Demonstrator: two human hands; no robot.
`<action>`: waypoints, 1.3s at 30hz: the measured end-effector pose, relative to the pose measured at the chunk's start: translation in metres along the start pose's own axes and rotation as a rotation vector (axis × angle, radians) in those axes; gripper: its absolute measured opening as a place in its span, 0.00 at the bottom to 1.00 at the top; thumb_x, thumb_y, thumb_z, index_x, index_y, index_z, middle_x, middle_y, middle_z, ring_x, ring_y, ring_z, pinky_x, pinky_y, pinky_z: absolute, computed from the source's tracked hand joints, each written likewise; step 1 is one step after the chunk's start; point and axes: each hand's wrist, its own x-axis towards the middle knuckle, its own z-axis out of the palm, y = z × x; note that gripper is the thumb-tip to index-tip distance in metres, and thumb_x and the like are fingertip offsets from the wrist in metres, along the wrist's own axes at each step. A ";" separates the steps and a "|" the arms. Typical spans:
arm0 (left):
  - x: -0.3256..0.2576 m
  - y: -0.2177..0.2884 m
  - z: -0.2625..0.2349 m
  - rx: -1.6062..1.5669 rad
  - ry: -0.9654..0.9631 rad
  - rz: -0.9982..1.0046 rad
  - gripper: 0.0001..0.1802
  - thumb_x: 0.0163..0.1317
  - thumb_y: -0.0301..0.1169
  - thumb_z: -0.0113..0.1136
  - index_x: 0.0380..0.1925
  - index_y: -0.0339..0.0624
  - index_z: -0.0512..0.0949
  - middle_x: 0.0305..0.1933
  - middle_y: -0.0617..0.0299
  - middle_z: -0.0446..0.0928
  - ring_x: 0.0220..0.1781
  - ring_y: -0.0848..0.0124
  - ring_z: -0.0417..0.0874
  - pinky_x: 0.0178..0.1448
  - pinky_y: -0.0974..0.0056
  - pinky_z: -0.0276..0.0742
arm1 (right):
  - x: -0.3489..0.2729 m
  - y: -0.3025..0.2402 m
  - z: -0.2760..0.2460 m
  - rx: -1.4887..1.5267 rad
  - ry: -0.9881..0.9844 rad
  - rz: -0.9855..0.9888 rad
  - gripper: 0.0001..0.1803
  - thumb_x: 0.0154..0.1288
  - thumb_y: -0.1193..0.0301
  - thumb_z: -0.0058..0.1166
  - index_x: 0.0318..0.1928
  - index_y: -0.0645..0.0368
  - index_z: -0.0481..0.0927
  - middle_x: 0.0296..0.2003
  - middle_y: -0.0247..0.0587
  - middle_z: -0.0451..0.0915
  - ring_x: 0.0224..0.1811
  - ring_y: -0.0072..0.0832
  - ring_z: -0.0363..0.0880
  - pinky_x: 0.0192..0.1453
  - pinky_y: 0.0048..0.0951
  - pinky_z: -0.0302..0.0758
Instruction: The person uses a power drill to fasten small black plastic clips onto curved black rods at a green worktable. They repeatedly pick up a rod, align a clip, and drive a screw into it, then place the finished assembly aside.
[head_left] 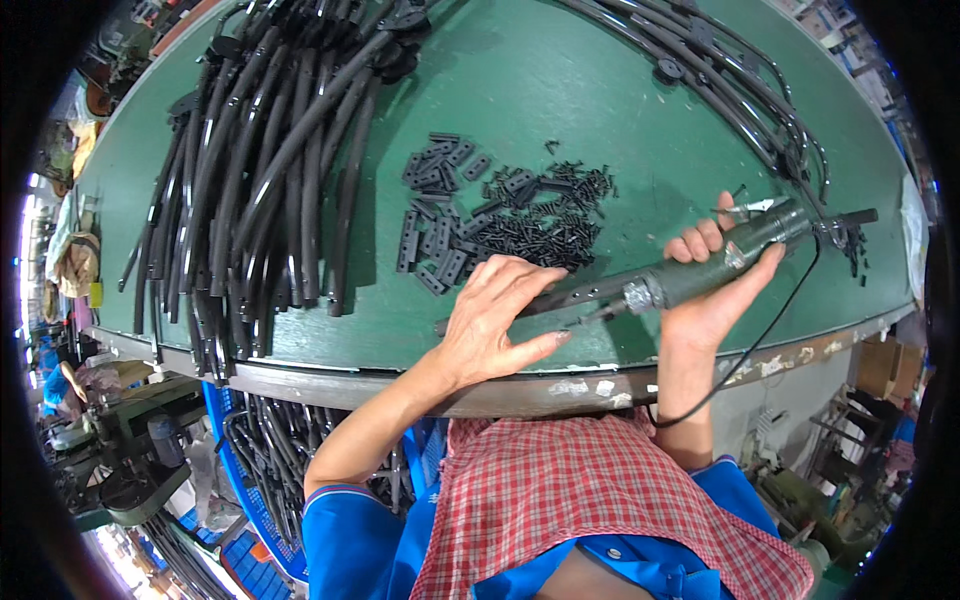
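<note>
Right hand closed around green cylindrical power screwdriver, bit pointing left, near left thumb. Left hand palm-down over black tube, thumb spread apart (whether fingers grip cannot be told; fingertips partly hidden). Tube, pierced by holes, lies near front edge of green table, passing behind screwdriver. Black cable hangs from screwdriver's rear end. Beyond left hand: dark screws heaped beside black blocks. At left: bundled black tubes.
</note>
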 end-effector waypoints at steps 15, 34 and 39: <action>0.062 -0.062 -0.045 0.725 0.160 -0.188 0.10 0.54 0.31 0.64 0.36 0.42 0.83 0.38 0.58 0.76 0.43 0.58 0.75 0.45 0.57 0.73 | -0.016 0.007 -0.026 0.033 0.062 0.193 0.37 0.68 0.38 0.36 0.56 0.59 0.70 0.23 0.29 0.63 0.24 0.22 0.62 0.30 0.26 0.65; 0.083 -0.009 0.002 -1.027 -0.224 -0.898 0.15 0.64 0.36 0.59 0.42 0.35 0.77 0.31 0.61 0.78 0.25 0.80 0.71 0.26 0.74 0.65 | -0.016 0.004 -0.036 0.119 0.042 0.271 0.36 0.65 0.35 0.40 0.55 0.53 0.69 0.32 0.38 0.77 0.25 0.22 0.69 0.33 0.29 0.70; 0.102 0.022 0.036 -0.876 -0.340 -0.837 0.10 0.67 0.32 0.55 0.42 0.38 0.78 0.29 0.67 0.78 0.24 0.81 0.71 0.27 0.74 0.64 | -0.014 0.004 -0.034 0.176 0.104 0.338 0.36 0.64 0.35 0.42 0.54 0.53 0.72 0.38 0.42 0.80 0.23 0.22 0.72 0.28 0.25 0.73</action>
